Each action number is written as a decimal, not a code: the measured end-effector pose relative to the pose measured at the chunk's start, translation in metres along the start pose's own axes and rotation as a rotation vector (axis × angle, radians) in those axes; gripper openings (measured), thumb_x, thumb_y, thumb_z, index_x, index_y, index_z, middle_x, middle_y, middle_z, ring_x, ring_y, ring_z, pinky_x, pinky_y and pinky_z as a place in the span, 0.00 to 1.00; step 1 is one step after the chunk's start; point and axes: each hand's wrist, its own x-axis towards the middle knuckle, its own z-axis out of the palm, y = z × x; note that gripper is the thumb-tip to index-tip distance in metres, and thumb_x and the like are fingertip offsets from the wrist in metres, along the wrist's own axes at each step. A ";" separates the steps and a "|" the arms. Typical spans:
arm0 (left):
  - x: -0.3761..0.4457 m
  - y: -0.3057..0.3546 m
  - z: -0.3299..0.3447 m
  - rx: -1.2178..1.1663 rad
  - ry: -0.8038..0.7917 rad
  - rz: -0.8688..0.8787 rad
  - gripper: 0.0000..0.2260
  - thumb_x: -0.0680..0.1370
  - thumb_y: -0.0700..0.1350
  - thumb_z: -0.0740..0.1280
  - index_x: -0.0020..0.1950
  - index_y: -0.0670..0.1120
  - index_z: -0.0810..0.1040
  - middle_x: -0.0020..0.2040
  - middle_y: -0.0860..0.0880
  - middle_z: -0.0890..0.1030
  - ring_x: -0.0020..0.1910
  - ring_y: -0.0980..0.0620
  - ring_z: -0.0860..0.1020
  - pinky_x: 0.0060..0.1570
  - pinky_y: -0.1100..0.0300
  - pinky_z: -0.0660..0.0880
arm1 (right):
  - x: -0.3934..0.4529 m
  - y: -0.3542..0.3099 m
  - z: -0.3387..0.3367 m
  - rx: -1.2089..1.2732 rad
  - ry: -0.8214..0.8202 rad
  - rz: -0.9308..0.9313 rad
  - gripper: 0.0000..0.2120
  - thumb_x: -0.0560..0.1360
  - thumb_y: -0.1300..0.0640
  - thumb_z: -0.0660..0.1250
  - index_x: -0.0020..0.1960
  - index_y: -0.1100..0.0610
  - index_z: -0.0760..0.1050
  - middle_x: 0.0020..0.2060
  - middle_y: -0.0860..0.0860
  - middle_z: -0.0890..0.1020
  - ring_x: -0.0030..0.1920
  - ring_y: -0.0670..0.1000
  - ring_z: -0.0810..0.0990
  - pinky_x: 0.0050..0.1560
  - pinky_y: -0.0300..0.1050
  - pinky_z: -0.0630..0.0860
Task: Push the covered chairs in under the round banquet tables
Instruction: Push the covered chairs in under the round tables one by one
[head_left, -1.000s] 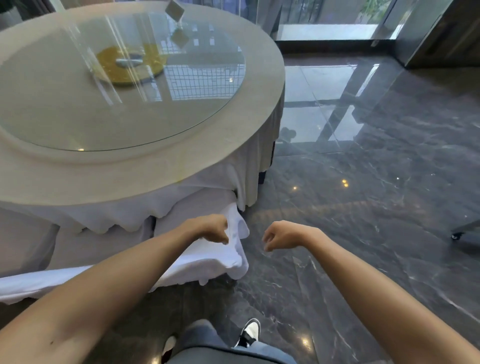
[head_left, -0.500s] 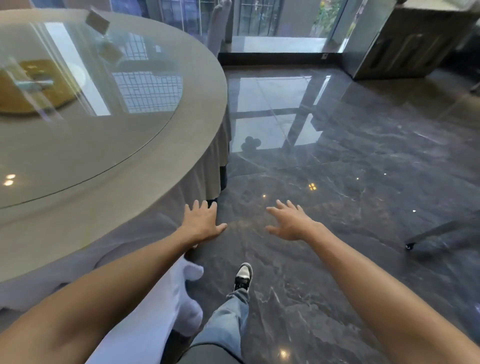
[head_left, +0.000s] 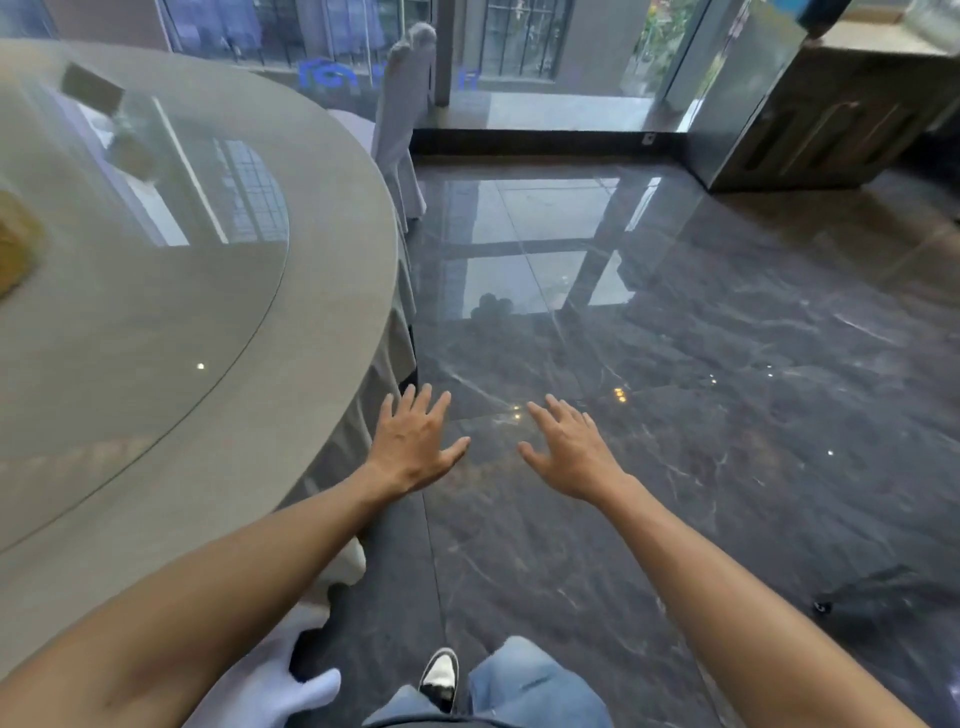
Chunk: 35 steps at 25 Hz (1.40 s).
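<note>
Both arms reach forward over the dark polished floor (head_left: 701, 364), just off the right edge of the round tabletop (head_left: 322, 291). The left hand (head_left: 413, 441) is released, palm down, fingers straight and spread, grasping nothing; it hovers just beside the grey cloth skirt (head_left: 384, 358) that hangs from the tabletop's edge, and whether it touches the cloth cannot be told. The right hand (head_left: 569, 449) is released too, fingers spread and empty, above bare floor and a little apart from the left.

One covered chair (head_left: 402, 119) stands at the far edge of the tabletop, its white-draped back upright and near the rim, its cover falling to the floor in front of the window. A second piece of white chair cover (head_left: 291, 680) shows at the near edge, low beside the left forearm and mostly hidden under it and the tabletop; how far that chair sits under the table cannot be told.

A round glass turntable (head_left: 156, 291) lies on the tabletop and mirrors the window. On it, towards the far left, a small card (head_left: 93, 88) stands, and something yellow (head_left: 15, 249) is cut off by the left border.

At the bottom, a black-and-white shoe (head_left: 440, 675) and a blue jeans leg (head_left: 524, 686) are on the floor. A wooden cabinet (head_left: 841, 114) stands at the far right.
</note>
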 end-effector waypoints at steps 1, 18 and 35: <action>0.029 0.001 -0.001 0.001 -0.012 -0.014 0.36 0.75 0.68 0.57 0.78 0.48 0.60 0.77 0.42 0.62 0.76 0.41 0.59 0.74 0.41 0.56 | 0.026 0.013 -0.005 -0.001 -0.011 -0.011 0.32 0.78 0.41 0.60 0.78 0.52 0.57 0.77 0.58 0.57 0.77 0.58 0.55 0.75 0.60 0.53; 0.575 -0.018 -0.070 -0.209 -0.392 -0.314 0.26 0.69 0.60 0.64 0.63 0.48 0.77 0.61 0.49 0.80 0.59 0.45 0.78 0.55 0.51 0.74 | 0.581 0.174 -0.197 -0.196 -0.606 -0.241 0.32 0.77 0.42 0.64 0.76 0.55 0.63 0.73 0.54 0.68 0.72 0.56 0.67 0.70 0.51 0.65; 1.108 -0.243 -0.207 -0.257 -0.077 -0.508 0.21 0.73 0.60 0.66 0.57 0.47 0.70 0.65 0.43 0.73 0.61 0.40 0.73 0.58 0.46 0.74 | 1.203 0.117 -0.373 -0.327 -0.513 -0.386 0.32 0.78 0.42 0.63 0.77 0.52 0.60 0.75 0.53 0.66 0.73 0.56 0.66 0.70 0.52 0.64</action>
